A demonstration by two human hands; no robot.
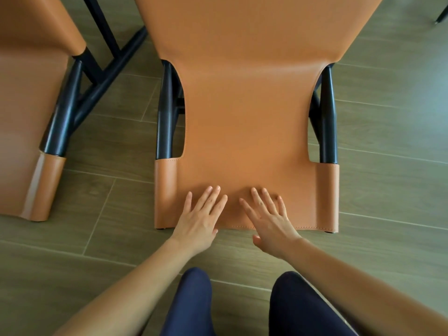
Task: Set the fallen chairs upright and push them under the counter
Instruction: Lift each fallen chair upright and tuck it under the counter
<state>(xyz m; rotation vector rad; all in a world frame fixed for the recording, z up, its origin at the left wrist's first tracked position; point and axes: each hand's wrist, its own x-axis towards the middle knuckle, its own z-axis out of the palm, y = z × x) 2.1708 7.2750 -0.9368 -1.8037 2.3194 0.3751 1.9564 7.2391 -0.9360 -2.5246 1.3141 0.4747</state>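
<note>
Head view, looking straight down. Two bare hands side by side, slightly apart: left hand (200, 220) and right hand (270, 220). Both palm-down, fingers straight and spread, holding nothing, only lying flat on orange leather. Thumbs loose, off the near edge of the leather. Two bare forearms stretched forward from the lower corners, drawing closer together towards the wrists.

Directly under both palms: the middle chair (247, 105), lying on the floor (388, 170), with the stitched end edge of its leather just behind the knuckles. Beyond the fingertips, the leather running away and becoming wider. Outside each hand, one leather sleeve (166, 190), and from each sleeve one of the two black posts (164, 112) going away from the hands.

Well apart to the left of the left hand: a second chair (26, 105), same orange leather and black frame, also low on the floor. Chairs counted: two.

Far beyond the right hand, in the upper right corner, one thin black leg tip (439, 18); cannot tell of what. Behind the hands, nearest to the camera, two knees (191, 304) in dark blue cloth.
</note>
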